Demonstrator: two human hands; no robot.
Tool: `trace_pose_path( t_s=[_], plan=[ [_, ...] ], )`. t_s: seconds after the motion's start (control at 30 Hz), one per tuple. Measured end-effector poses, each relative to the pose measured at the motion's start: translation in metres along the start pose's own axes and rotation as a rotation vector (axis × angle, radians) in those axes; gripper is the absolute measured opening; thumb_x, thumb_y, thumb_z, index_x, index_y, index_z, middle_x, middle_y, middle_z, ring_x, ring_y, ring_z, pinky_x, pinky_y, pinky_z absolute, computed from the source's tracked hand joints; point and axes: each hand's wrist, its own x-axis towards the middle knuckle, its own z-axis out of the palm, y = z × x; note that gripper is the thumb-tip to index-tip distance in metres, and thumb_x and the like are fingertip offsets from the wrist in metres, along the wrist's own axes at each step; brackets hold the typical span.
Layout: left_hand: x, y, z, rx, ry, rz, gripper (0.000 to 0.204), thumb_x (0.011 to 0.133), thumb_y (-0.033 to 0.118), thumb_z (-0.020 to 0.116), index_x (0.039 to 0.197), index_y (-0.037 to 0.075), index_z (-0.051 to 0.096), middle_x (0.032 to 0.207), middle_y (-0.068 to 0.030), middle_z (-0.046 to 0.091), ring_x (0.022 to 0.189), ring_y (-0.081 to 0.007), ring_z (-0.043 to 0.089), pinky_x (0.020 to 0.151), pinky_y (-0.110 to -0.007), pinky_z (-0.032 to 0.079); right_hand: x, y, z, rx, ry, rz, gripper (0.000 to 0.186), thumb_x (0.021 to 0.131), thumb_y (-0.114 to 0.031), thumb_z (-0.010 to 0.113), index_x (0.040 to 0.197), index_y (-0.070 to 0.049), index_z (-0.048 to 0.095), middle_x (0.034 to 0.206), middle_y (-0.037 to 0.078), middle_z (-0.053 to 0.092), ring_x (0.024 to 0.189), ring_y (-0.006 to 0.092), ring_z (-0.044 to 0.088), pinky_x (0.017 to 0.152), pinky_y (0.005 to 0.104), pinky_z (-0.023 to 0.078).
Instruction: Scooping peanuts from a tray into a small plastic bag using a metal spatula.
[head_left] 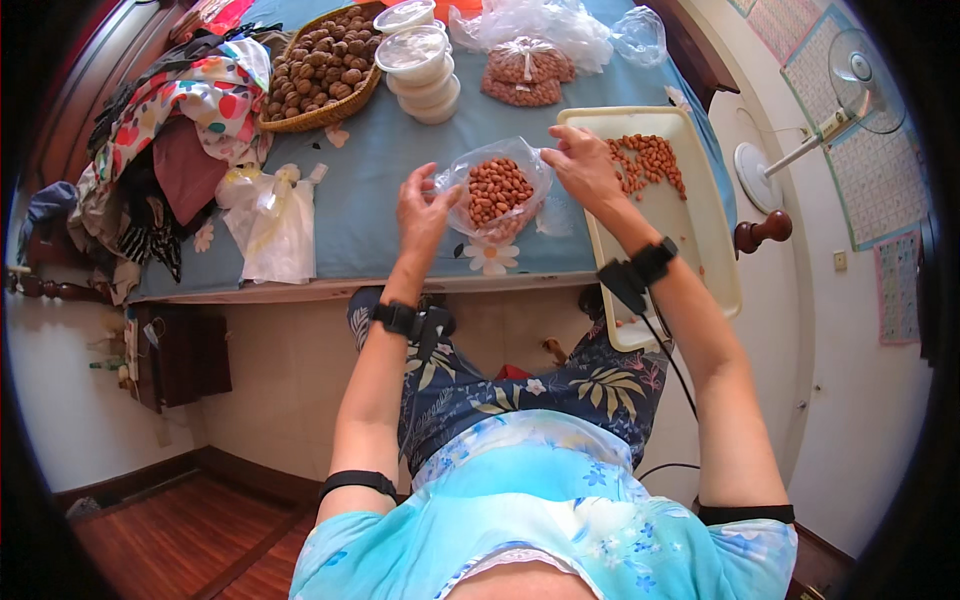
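A clear plastic bag of reddish peanuts (pixel 497 190) rests on the blue-covered bed (pixel 370 190) in front of me. My left hand (pixel 422 210) pinches the bag's left rim. My right hand (pixel 583 165) grips the bag's right rim and holds it wide. Just right of that hand, a cream tray (pixel 700 215) carries a heap of loose peanuts (pixel 648 162) at its far end.
A wicker basket of walnuts (pixel 322 65) and stacked white lidded tubs (pixel 420 62) stand at the back. Two tied bags of peanuts (pixel 524 72) lie beyond. A white plastic bag (pixel 272 222) and piled clothes (pixel 170 130) sit left. A fan (pixel 810 130) stands on the floor at right.
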Motion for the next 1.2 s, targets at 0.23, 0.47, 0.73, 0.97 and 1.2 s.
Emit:
trace_pose_path(
  t_s=[0.23, 0.47, 0.73, 0.97, 1.2],
  plan=[
    [-0.077, 0.01, -0.038, -0.346, -0.166, -0.336, 0.048, 0.082, 0.015, 0.068, 0.127, 0.008, 0.052, 0.107, -0.007, 0.056, 0.089, -0.0122, 0.056, 0.076, -0.026, 0.049, -0.101, 0.063, -0.103, -0.308, -0.049, 0.078, 0.032, 0.075, -0.022, 0.067, 0.096, 0.002, 0.066, 0.086, 0.021, 0.062, 0.08, 0.0368, 0.059, 0.073, 0.0426, 0.047],
    [-0.095, 0.029, -0.012, -0.576, -0.36, -0.369, 0.057, 0.084, 0.018, 0.066, 0.136, 0.013, 0.045, 0.118, -0.0068, 0.057, 0.1, -0.0139, 0.057, 0.084, -0.029, 0.047, -0.161, 0.075, -0.126, -0.07, -0.343, 0.458, 0.041, 0.076, -0.035, 0.069, 0.073, 0.006, 0.065, 0.057, 0.012, 0.059, 0.05, 0.0223, 0.055, 0.051, 0.0373, 0.042],
    [-0.092, 0.024, 0.002, -0.679, -0.363, -0.463, 0.073, 0.082, 0.026, 0.068, 0.144, 0.013, 0.032, 0.124, -0.0122, 0.053, 0.114, -0.0215, 0.052, 0.095, -0.041, 0.042, -0.158, 0.054, -0.121, 0.589, -0.451, 0.719, 0.022, 0.083, -0.022, 0.067, 0.079, -0.001, 0.061, 0.063, 0.003, 0.057, 0.053, 0.0092, 0.054, 0.049, 0.022, 0.04],
    [-0.102, 0.039, 0.004, -0.726, -0.276, -0.259, 0.078, 0.084, 0.021, 0.068, 0.144, -0.002, 0.025, 0.135, -0.0142, 0.045, 0.123, -0.0218, 0.045, 0.101, -0.035, 0.037, -0.16, 0.047, -0.129, 0.89, -0.288, 0.715, 0.016, 0.083, -0.014, 0.066, 0.081, 0.001, 0.062, 0.061, 0.004, 0.058, 0.051, 0.0105, 0.054, 0.048, 0.0219, 0.041],
    [-0.109, 0.048, -0.005, -0.923, -0.318, -0.269, 0.074, 0.084, 0.024, 0.069, 0.143, 0.003, 0.031, 0.136, -0.0128, 0.045, 0.117, -0.0226, 0.052, 0.1, -0.034, 0.039, -0.158, 0.011, -0.145, 0.859, -0.216, 0.653, 0.015, 0.082, -0.014, 0.065, 0.082, 0.001, 0.062, 0.061, 0.003, 0.057, 0.051, 0.0099, 0.053, 0.05, 0.0212, 0.041]
  ],
)
